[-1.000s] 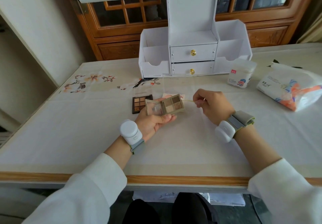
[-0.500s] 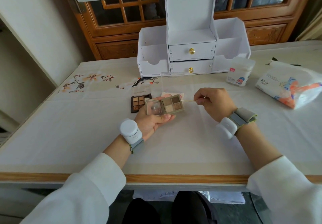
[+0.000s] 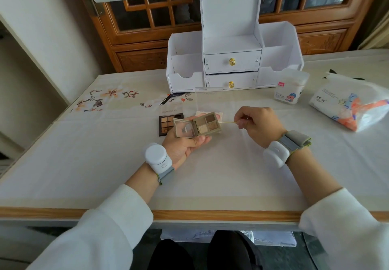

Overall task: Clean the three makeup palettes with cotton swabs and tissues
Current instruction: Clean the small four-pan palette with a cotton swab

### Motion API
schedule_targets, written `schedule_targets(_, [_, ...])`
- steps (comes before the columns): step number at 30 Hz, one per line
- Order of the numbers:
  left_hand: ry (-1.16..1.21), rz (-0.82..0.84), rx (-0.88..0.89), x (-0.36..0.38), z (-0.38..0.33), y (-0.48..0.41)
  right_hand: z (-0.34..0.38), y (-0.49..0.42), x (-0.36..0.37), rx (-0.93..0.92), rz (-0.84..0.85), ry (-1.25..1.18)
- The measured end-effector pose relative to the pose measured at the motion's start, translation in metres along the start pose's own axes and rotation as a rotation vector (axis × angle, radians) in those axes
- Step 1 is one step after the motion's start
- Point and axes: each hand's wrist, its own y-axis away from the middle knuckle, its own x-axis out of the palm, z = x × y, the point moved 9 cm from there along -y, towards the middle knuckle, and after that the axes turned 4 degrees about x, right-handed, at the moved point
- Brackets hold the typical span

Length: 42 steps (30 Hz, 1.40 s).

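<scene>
A person is sitting at the near edge of a pale, cloth-covered bench point(image 3: 105, 154), both arms in white sleeves with a band on each wrist. The left hand point(image 3: 185, 145) is hovering above the middle of the bench, its grip clamped from beneath on an open four-pan palette point(image 3: 197, 127) of beige and brown shades, lid folded out to the left. The right hand point(image 3: 259, 126) is sitting just to the right, its grip pinched together on a cotton swab point(image 3: 229, 122), whose tip is meeting the palette's right edge. A dark nine-pan palette point(image 3: 166, 123) is lying open on the bench just behind the left hand, and a pink palette point(image 3: 220, 115) with a raised clear lid is peeking out behind the held one. Along the far edge a white drawer organiser point(image 3: 231, 59) is standing, with a tub of swabs point(image 3: 291, 87) to its right and a tissue pack point(image 3: 349, 106) lying toward the far right corner.
</scene>
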Motion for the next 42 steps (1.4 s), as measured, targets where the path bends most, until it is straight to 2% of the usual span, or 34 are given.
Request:
schedule_targets(5, [-0.042, 0.036, -0.015, 0.002, 0.002, 0.000, -0.009, -0.003, 0.001, 0.109, -0.012, -0.135])
schedule_targets(11, [-0.081, 0.100, -0.045, 0.005, 0.006, 0.001, -0.011, -0.004, 0.008, 0.122, 0.011, -0.171])
schedule_targets(16, [-0.242, 0.169, -0.044, 0.010, 0.008, 0.004, -0.009, -0.003, 0.009, 0.142, -0.007, -0.254])
schedule_targets(21, [-0.278, 0.227, -0.041, 0.013, 0.009, 0.005, -0.006, -0.002, 0.018, 0.150, 0.038, -0.334])
schedule_targets(26, [-0.255, 0.208, -0.021, 0.011, 0.008, 0.004, -0.006, -0.002, 0.025, 0.159, 0.074, -0.389])
schedule_targets(34, [-0.074, 0.166, -0.024, 0.005, 0.006, -0.002, 0.000, 0.000, 0.028, 0.139, 0.104, -0.464])
schedule_targets(38, [-0.090, 0.118, -0.018, 0.000, 0.003, -0.006, 0.005, 0.000, 0.026, 0.094, 0.116, -0.485])
schedule_targets(42, [0.059, -0.001, -0.038, -0.007, -0.001, -0.006, 0.007, 0.000, 0.026, 0.067, 0.121, -0.465])
